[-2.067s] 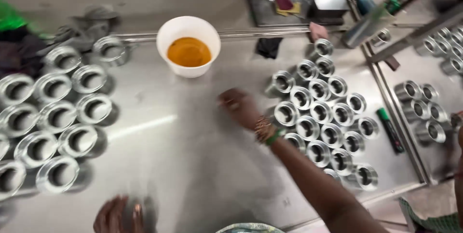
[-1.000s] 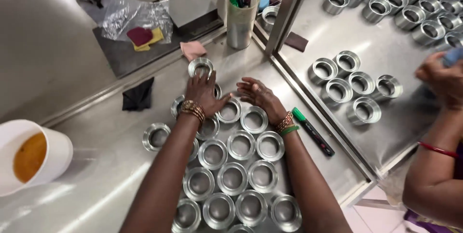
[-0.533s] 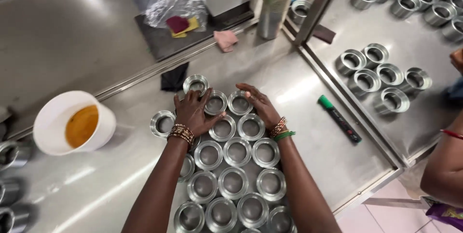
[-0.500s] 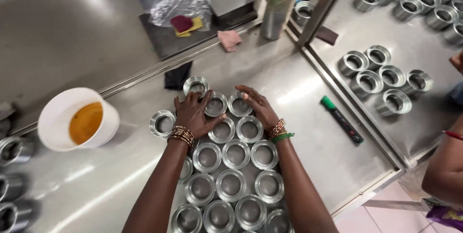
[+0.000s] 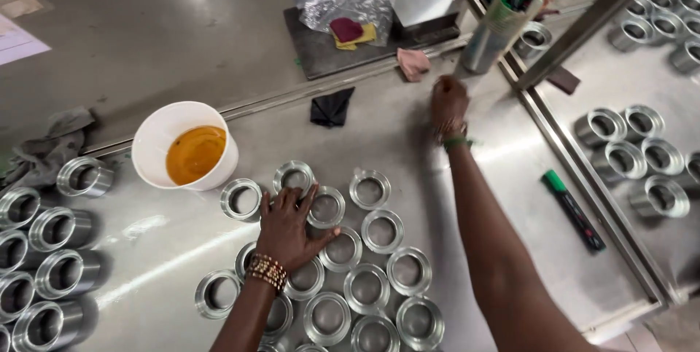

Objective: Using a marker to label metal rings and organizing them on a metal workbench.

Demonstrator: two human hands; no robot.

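Note:
My left hand [image 5: 286, 229] lies flat, fingers spread, on a cluster of several shiny metal rings [image 5: 368, 288] standing open side up on the steel table [image 5: 408, 148]. Its fingertips touch the rings at the cluster's far left. My right hand [image 5: 447, 104] is stretched out to the far side of the table, knuckles up and fingers curled. It sits between a pink cloth [image 5: 413, 64] and a cylindrical pen holder [image 5: 485, 35]. Whatever is under its fingers is hidden.
A white bowl of orange liquid [image 5: 186, 144] stands far left of the cluster. More metal rings [image 5: 44, 250] lie on their sides at the left edge, others [image 5: 634, 155] on the adjoining right table. A green-capped marker [image 5: 572, 210], a black cloth [image 5: 330, 108] and a dark tray [image 5: 321, 53] are nearby.
My right hand has left the ring cluster and reached away toward the far edge near the pen holder. My left hand stays on the rings. The view has shifted.

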